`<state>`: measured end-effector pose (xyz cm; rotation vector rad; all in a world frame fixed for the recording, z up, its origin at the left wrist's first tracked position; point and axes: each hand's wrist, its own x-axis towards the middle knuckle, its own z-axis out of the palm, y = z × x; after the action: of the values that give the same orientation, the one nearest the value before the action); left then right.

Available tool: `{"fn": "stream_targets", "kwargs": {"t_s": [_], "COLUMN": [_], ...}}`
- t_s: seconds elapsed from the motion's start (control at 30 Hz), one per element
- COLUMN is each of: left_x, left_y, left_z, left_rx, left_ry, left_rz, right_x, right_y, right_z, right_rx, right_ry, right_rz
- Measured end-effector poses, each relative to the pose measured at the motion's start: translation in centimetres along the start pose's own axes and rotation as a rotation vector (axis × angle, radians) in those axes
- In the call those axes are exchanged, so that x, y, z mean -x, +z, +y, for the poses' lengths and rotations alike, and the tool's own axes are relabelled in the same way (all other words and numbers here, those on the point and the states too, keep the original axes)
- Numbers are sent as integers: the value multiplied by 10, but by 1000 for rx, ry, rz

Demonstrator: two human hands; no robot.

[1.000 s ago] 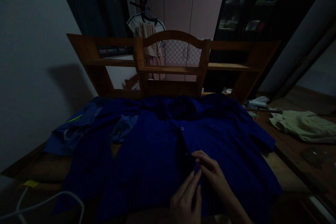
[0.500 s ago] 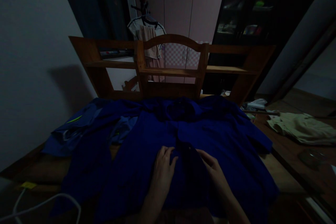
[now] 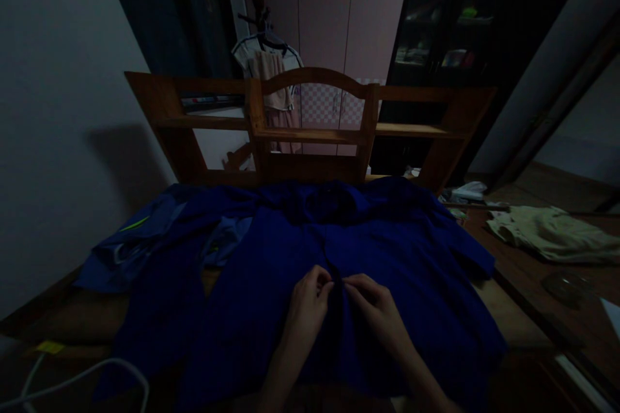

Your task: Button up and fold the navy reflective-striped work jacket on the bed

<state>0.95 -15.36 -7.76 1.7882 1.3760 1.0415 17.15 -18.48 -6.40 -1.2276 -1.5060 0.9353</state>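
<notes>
A dark blue shirt (image 3: 387, 251) lies spread out in front of me, its collar at the far end and its sleeves reaching to both sides. At the middle of its front opening, my left hand (image 3: 312, 293) pinches one edge between thumb and fingers. Just to the right, my right hand (image 3: 371, 297) is closed on the facing edge. The two sets of fingertips are close together. Any button between them is too dark and small to make out.
Behind the shirt stands a wooden rack (image 3: 310, 135). Lighter blue clothing (image 3: 140, 226) lies at the left. On the right-hand table are a pale folded garment (image 3: 552, 232) and a clear glass dish (image 3: 566, 287). A white cable (image 3: 97, 366) loops at the lower left.
My hands have come closer together at the shirt's front. The right one moved left, bringing the raised front edge over to the left one, whose fingers have closed.
</notes>
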Motion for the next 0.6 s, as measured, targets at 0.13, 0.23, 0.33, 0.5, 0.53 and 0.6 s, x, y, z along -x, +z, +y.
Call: {"fn": "stream_targets", "kwargs": {"t_s": [0.13, 0.23, 0.33, 0.5, 0.53, 0.6], "left_x": [3, 4, 5, 8, 8, 7], "left_y": [6, 11, 14, 12, 12, 11], "left_z": [15, 12, 2, -7, -6, -5], "left_rx": [143, 272, 344, 379, 385, 424], "left_ry": [3, -12, -41, -124, -148, -181], "left_rz": [54, 63, 77, 94, 93, 81], "right_x": [-8, -15, -22, -25, -25, -23], "right_y": [1, -1, -1, 7, 9, 11], "right_z": [-9, -4, 7, 21, 22, 22], "right_rx": [81, 96, 56, 14, 29, 75], "right_ry": [-86, -81, -36, 13, 11, -2], "right_rz": [75, 55, -15, -68, -64, -54]}}
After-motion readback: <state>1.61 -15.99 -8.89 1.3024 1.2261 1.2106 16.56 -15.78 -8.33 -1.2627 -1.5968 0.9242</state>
